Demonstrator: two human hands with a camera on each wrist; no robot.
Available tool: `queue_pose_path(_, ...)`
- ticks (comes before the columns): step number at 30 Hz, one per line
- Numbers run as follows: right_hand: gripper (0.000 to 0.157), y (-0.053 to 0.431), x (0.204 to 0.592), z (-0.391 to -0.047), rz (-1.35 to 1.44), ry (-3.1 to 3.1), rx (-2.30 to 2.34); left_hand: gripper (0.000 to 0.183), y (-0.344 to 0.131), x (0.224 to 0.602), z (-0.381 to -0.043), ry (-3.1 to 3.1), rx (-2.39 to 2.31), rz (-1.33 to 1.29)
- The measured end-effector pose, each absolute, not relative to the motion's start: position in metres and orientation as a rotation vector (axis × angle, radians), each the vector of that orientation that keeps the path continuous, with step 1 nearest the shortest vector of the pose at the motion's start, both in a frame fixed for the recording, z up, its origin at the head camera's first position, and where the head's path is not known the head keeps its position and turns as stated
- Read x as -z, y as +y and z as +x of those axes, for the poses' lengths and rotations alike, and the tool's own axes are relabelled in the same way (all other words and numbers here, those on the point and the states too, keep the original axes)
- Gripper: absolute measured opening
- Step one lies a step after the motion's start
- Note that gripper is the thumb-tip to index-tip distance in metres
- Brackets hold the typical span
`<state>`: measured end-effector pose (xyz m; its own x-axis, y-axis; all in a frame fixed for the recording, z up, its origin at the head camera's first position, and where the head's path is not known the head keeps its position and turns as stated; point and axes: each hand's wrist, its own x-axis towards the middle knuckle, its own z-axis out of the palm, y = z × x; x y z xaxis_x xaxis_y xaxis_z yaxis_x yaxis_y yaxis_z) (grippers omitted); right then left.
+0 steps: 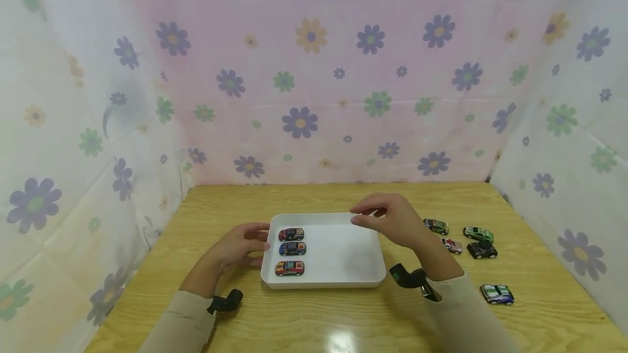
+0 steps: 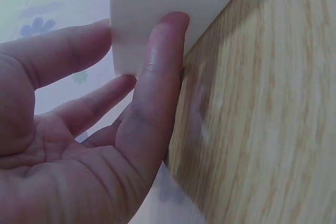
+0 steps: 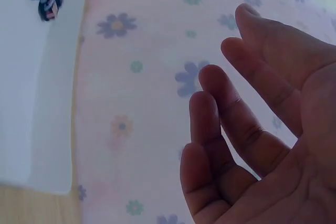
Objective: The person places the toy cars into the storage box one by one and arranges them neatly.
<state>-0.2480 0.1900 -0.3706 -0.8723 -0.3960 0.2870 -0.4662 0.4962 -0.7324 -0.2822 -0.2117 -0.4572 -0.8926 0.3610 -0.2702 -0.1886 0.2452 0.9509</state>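
A white rectangular tray (image 1: 338, 257) lies on the table with three toy cars along its left side. At the top is a dark red and black car (image 1: 291, 234), below it a blue car (image 1: 293, 248), then a red and yellow car (image 1: 290, 268). My left hand (image 1: 240, 247) rests against the tray's left end; in the left wrist view its thumb and fingertips touch the tray's outer wall (image 2: 142, 3). Over the tray's far right corner hovers my right hand (image 1: 392, 219), fingers loosely bent with nothing between them, as the right wrist view shows.
Right of the tray lie more toy cars: a dark green one (image 1: 436, 226), a white and red one (image 1: 451, 245) partly behind my right arm, a bright green one (image 1: 478, 233), a black one (image 1: 482, 250) and a white, green and blue one (image 1: 497, 294). Flowered cloth (image 1: 338, 140) encloses the wooden table.
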Motion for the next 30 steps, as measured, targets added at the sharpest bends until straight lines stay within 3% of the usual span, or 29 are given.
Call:
queue_pose_path(17,0.037,0.285,0.366,-0.252,0.386,-2.604,-1.394,0.063,-0.21,0.458,-0.283,2.108,-1.67,0.157)
queue_pose_path(30,0.054,0.338,0.393,-0.26,0.091,-2.71,-1.35,0.064,-0.212,0.458,-0.281,2.107,-1.678,0.156)
